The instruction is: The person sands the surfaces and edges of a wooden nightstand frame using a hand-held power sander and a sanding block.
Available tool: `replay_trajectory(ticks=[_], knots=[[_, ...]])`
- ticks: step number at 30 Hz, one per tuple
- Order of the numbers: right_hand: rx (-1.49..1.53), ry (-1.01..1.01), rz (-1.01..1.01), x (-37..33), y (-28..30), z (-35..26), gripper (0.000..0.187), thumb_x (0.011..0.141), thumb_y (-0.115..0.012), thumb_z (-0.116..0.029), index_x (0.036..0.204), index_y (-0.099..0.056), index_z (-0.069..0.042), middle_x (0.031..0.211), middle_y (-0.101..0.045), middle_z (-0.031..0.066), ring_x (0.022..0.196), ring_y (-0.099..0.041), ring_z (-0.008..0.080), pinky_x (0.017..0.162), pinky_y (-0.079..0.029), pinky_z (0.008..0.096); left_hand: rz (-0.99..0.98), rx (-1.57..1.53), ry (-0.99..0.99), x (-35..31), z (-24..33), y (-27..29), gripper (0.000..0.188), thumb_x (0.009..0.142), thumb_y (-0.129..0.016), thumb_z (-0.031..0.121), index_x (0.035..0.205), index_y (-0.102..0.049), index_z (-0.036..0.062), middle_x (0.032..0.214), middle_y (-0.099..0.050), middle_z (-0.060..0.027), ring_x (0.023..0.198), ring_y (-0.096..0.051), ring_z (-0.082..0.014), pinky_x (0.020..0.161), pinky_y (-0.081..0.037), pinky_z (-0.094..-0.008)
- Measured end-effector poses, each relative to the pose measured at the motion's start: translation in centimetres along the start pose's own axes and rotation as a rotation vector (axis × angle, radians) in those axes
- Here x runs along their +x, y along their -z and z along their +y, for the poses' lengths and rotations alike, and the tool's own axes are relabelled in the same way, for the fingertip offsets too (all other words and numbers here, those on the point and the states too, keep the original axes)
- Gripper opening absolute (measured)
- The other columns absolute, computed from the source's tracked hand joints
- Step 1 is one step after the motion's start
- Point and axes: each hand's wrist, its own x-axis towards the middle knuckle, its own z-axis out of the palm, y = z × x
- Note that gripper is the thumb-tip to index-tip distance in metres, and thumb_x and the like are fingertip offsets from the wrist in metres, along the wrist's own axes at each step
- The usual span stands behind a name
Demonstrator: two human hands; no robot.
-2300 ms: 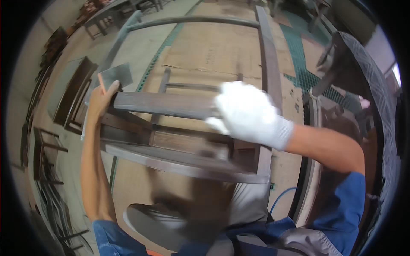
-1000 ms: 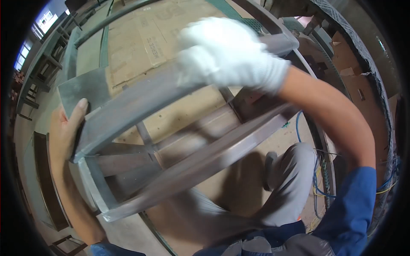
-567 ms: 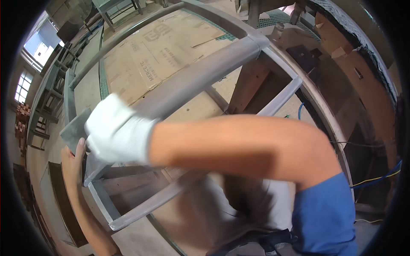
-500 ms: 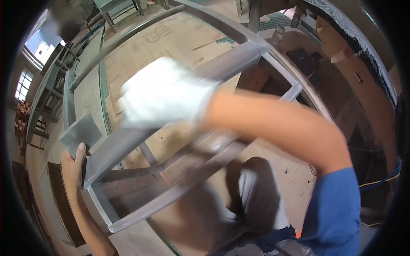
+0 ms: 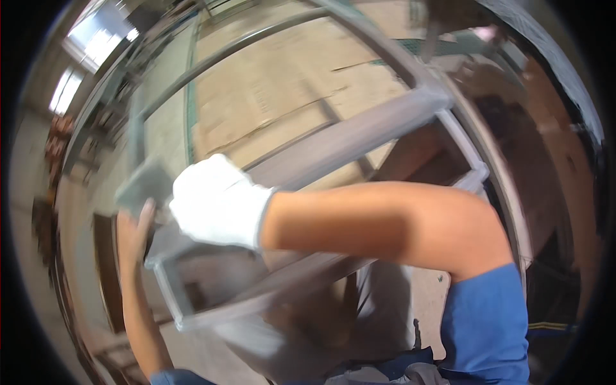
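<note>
A grey-brown wooden furniture frame (image 5: 359, 141), like a chair's, lies tilted before me, with a broad rail running from upper right to lower left. My right hand (image 5: 221, 202), in a white glove, is closed against the left part of this rail; whatever is under its fingers is hidden. At the frame's left end, my bare left hand (image 5: 136, 234) grips a flat grey piece (image 5: 146, 186), thumb laid along its lower edge. Motion blur hides whether that piece is loose or part of the frame.
Brown cardboard sheet (image 5: 250, 96) covers the floor beyond the rail. A dark brown panel (image 5: 110, 269) stands left of my left arm. On the right are brown boards (image 5: 545, 167) under a pale cover (image 5: 552, 70). Blue and yellow cables (image 5: 545, 326) lie at lower right.
My right hand has moved down and left along the rail, nearer my left hand. The view has shifted, so the frame appears farther right. The left hand keeps its grip.
</note>
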Motion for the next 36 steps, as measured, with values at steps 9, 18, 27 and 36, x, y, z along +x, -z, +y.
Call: replay_trajectory(ticks=[9, 18, 27, 36], knots=[[-0.336, -0.048, -0.099, 0.0, 3.3, -1.6, 0.037, 0.094, -0.064, -0.039, 0.083, -0.073, -0.005, 0.072, -0.069, 0.0160, 0.066, -0.070, 0.0319, 0.062, -0.057, 0.0434, -0.146, -0.084, -0.390, 10.3, -1.8, 1.2, 0.056, 0.096, -0.069, 0.048, 0.124, -0.062, -0.0001, 0.120, -0.061, -0.0154, 0.107, -0.060, -0.0246, 0.093, -0.048, -0.0367], [-0.212, -0.002, 0.147, 7.8, -6.5, -10.8, 0.036, 0.089, -0.071, -0.040, 0.080, -0.065, -0.006, 0.075, -0.062, 0.0132, 0.072, -0.064, 0.0321, 0.065, -0.052, 0.0444, 0.053, 0.216, -0.627, 11.1, -2.8, 0.8, 0.074, 0.091, -0.068, 0.056, 0.129, -0.062, -0.0071, 0.120, -0.065, -0.0302, 0.126, -0.053, -0.0433, 0.109, -0.042, -0.0474], [-0.397, -0.346, 0.057, 2.0, 1.1, -6.5, 0.057, 0.082, -0.085, -0.053, 0.102, -0.061, -0.005, 0.081, -0.069, 0.0134, 0.067, -0.071, 0.0297, 0.059, -0.056, 0.0386, -0.054, 0.316, -0.547, 12.1, -2.5, 0.5, 0.074, 0.089, -0.060, 0.065, 0.098, -0.075, -0.0070, 0.127, -0.065, -0.0254, 0.133, -0.051, -0.0445, 0.114, -0.039, -0.0482], [-0.376, 0.135, -0.186, 5.6, -2.1, -12.7, 0.048, 0.081, -0.084, -0.027, 0.120, -0.066, -0.006, 0.091, -0.059, 0.0118, 0.080, -0.062, 0.0326, 0.068, -0.052, 0.0419, 0.082, 0.246, -0.531, 12.1, -3.6, -0.5, 0.076, 0.085, -0.064, 0.067, 0.092, -0.075, -0.0078, 0.113, -0.070, -0.0244, 0.131, -0.054, -0.0434, 0.115, -0.039, -0.0462]])
